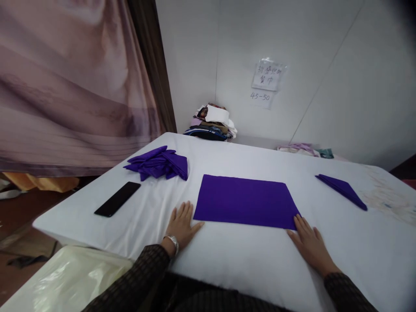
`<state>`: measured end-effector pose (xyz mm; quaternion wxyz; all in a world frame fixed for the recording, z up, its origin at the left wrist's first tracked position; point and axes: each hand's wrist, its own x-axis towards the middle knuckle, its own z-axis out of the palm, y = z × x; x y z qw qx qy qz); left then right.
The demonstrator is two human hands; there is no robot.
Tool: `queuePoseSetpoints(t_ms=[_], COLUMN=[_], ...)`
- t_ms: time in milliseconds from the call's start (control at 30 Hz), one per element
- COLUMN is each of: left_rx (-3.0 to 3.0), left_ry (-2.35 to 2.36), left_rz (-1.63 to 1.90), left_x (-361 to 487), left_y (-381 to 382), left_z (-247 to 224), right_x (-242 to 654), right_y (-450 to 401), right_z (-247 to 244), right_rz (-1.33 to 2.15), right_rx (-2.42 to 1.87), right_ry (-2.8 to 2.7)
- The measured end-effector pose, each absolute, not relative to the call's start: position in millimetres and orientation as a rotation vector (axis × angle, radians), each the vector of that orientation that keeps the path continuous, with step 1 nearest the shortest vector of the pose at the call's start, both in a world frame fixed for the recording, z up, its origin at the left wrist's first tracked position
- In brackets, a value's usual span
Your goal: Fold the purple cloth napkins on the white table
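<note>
A purple cloth napkin (243, 201) lies flat as a rectangle on the white-covered table (247, 255). Beside its near left corner, my left hand (183, 225) rests on the table with fingers stretched out, the thumb just below the corner. At the near right corner, my right hand (308, 242) lies flat, its fingertips touching the cloth's edge. Neither hand grips anything. To the left sits a heap of crumpled purple napkins (159, 162). On the right lies a purple napkin folded into a narrow pointed shape (342, 190).
A black phone (117, 199) lies near the table's left edge. Piled clothes (212, 121) stand behind the table by the wall, with more fabric (299, 149) farther right. A pinkish curtain (71, 86) hangs at left. A plastic-covered seat (81, 277) is below it.
</note>
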<state>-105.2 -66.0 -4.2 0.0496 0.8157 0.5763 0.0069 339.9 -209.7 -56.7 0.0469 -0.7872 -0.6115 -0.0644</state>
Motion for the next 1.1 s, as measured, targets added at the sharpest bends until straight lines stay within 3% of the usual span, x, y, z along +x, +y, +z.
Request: queuePoseSetpoints(t_ms=[100, 267, 467, 633, 833, 967, 1100], left_rx=[2.449, 2.593, 2.509, 2.513, 2.552, 2.596, 2.613], left_ry=[1.872, 1.527, 1.600, 1.645, 1.659, 1.639, 1.623], left_rz=[0.103, 0.220, 0.074, 0.082, 0.105, 0.078, 0.012], left_x=[-100, -37, -2, -7, -6, -9, -12], left_y=[-59, -21, 43, 52, 54, 58, 59], left_z=[8, 22, 4, -10, -14, -16, -14], right_x=[342, 343, 343, 333, 229, 149, 117], right_y=[-210, -210, -209, -187, -93, -22, 18], right_z=[-58, -59, -52, -14, 40, 38, 20], right_rz=[-0.204, -0.204, -0.089, 0.101, 0.294, 0.408, 0.487], right_rx=[-2.410, -2.410, -2.447, -2.525, -2.085, -1.753, -1.726], right_ry=[-1.875, -1.891, -1.882, -1.859, -2.092, -2.246, -2.245])
